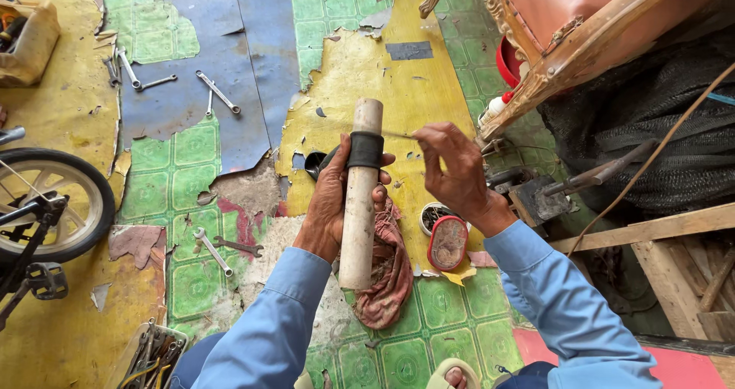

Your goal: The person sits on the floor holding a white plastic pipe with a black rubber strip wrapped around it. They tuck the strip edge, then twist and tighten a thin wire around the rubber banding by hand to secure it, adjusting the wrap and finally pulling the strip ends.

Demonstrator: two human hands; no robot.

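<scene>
Left hand [331, 197]: fingers clamped round a pale wooden cylinder [360, 205], held upright and slightly tilted. Thumb and fingertips sit just below a black rubber band [365, 150] that wraps the cylinder near its top end.

Right hand [458, 176]: fingers pinched together on a thin metal tool [398, 135], too slim to identify. Its tip points at the black band, touching or just beside it; cannot tell which.

Under the left fingers, a reddish rag [389, 270] hangs behind the cylinder's lower half. Just below the right wrist, a red oval tin [448, 243] and a small round container [431, 214] lie on the floor [429, 320], which is patched with green and yellow covering. Well left of the fingers: spanners [218, 247], a small bicycle wheel [57, 201]. Both sleeves light blue.
</scene>
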